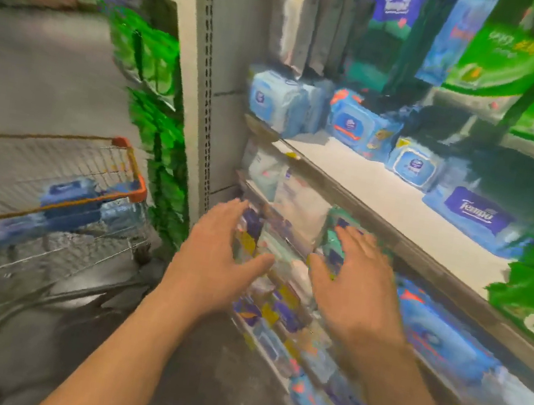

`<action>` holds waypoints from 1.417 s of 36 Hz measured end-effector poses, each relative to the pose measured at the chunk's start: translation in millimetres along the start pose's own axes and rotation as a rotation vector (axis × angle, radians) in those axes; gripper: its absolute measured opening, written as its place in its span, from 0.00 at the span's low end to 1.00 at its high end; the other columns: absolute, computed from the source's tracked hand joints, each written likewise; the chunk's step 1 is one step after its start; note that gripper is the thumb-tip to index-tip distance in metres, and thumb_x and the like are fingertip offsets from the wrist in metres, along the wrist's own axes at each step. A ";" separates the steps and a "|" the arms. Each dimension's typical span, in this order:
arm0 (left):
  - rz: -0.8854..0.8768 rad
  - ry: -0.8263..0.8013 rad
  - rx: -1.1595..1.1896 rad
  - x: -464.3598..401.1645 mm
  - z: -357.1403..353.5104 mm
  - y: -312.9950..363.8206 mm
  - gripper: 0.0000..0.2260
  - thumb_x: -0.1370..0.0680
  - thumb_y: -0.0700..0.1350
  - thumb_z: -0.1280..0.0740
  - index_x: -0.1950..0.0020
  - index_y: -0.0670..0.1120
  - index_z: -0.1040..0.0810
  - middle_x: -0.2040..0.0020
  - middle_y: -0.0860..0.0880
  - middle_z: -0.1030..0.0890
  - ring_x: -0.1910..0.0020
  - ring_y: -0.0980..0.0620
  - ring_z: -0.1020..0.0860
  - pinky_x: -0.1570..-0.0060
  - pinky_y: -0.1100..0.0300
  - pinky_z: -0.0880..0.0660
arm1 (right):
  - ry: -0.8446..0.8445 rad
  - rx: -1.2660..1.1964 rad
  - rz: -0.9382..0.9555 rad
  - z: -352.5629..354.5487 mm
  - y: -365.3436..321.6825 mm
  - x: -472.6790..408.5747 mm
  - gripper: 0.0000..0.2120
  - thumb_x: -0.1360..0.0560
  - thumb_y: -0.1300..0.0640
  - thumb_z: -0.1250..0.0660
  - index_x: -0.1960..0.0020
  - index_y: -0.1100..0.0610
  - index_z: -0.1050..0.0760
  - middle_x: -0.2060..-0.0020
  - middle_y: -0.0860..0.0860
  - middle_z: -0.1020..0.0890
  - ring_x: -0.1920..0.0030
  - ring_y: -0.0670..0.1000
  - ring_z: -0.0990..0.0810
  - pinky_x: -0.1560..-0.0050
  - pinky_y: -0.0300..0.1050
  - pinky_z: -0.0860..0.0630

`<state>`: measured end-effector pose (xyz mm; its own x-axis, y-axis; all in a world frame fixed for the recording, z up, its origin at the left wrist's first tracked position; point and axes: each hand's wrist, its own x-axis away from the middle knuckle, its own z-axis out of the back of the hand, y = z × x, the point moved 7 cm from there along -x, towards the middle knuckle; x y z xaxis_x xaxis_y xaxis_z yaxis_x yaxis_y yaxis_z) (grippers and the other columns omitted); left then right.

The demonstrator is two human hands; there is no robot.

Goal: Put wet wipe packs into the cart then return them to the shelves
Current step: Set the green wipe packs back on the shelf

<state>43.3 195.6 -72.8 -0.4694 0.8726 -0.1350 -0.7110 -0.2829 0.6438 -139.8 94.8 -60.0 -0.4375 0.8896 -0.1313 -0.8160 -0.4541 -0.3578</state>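
Two bare hands at centre frame, reaching toward the shelving. Left hand [217, 250]: fingers straight and spread, holding nothing, thumb pointing right. Right hand [355, 285]: fingers likewise straight and spread, holding nothing; whether its fingertips touch the packs behind them cannot be told through the blur.

Wet wipe packs, blue, in several lots:
- Upper white shelf [359, 178], right of centre: four or so, among them a pale pack [273, 101] at the left end, a darker blue pack [356, 127] beside it, and a flat Tempo pack [475, 216] lying near the front edge.
- Lower shelf rows [304, 315] beneath the hands: mixed packs, blurred.
- Cart [96, 176], lower left of frame, wire basket with orange rim: blue packs [68, 203] inside.

Green bulk packages [508, 61] at upper right.
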 end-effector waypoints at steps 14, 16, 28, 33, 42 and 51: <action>0.413 0.176 0.062 48.3 157.1 -232.7 0.38 0.22 0.64 0.33 0.17 0.55 0.44 0.18 0.57 0.46 0.19 0.55 0.46 0.23 0.55 0.45 | -0.187 0.035 0.188 -117.1 -229.5 -15.3 0.30 0.23 0.38 0.39 0.26 0.53 0.31 0.27 0.52 0.27 0.26 0.55 0.31 0.26 0.57 0.35; 0.458 0.191 0.060 55.5 176.4 -258.5 0.37 0.21 0.65 0.34 0.17 0.56 0.46 0.18 0.58 0.47 0.19 0.55 0.46 0.22 0.53 0.44 | -0.224 0.053 0.211 -131.1 -259.2 -17.8 0.29 0.21 0.40 0.38 0.24 0.52 0.35 0.25 0.50 0.30 0.24 0.55 0.34 0.25 0.57 0.35; 0.638 0.334 0.126 63.6 235.9 -366.5 0.36 0.22 0.62 0.31 0.18 0.53 0.41 0.19 0.55 0.41 0.21 0.54 0.41 0.21 0.51 0.41 | -0.342 0.055 0.378 -202.9 -383.3 -54.9 0.33 0.20 0.40 0.37 0.21 0.54 0.39 0.22 0.51 0.34 0.22 0.54 0.38 0.23 0.56 0.39; 0.703 0.334 0.113 42.6 247.0 -403.4 0.35 0.22 0.60 0.31 0.19 0.54 0.40 0.19 0.56 0.41 0.21 0.55 0.41 0.24 0.55 0.42 | -0.364 0.032 0.388 -234.2 -418.7 -88.6 0.29 0.21 0.41 0.37 0.24 0.52 0.34 0.29 0.52 0.27 0.29 0.57 0.29 0.30 0.54 0.31; 0.782 0.339 0.040 -33.9 272.3 -462.5 0.32 0.23 0.58 0.28 0.22 0.52 0.33 0.24 0.53 0.32 0.26 0.53 0.33 0.29 0.59 0.37 | -0.499 -0.101 0.429 -300.4 -469.5 -168.3 0.20 0.22 0.44 0.34 0.33 0.51 0.27 0.38 0.50 0.22 0.35 0.56 0.24 0.34 0.56 0.28; 0.838 0.346 0.031 -116.6 298.4 -506.3 0.27 0.21 0.59 0.31 0.24 0.56 0.32 0.33 0.59 0.29 0.38 0.60 0.30 0.42 0.63 0.34 | -0.599 -0.093 0.489 -351.5 -517.8 -248.1 0.24 0.21 0.46 0.36 0.28 0.55 0.30 0.33 0.54 0.24 0.34 0.56 0.26 0.34 0.54 0.27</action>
<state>614.2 356.0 -158.3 -0.9613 0.2159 0.1710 -0.0536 -0.7557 0.6528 524.0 126.6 -167.1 -0.8906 0.3990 0.2184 -0.4544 -0.7584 -0.4672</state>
